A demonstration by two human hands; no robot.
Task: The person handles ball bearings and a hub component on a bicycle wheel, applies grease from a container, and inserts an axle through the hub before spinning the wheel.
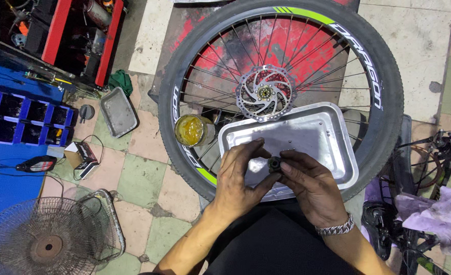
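Seen from above, left to right: a fan guard (44, 244) lies on the tiled floor (139, 178), then a jar of yellow grease (191, 130) rests against a bicycle wheel (281, 91) lying flat. Over a metal tray (327, 137) on the wheel, the left hand (243, 175) and right hand (309, 178) meet, fingers closed on a small dark round part (274, 164) held between them. The step looks like working on that part by hand; the next move likely calls for a steady hold, since tiny steel balls lie loose in the tray.
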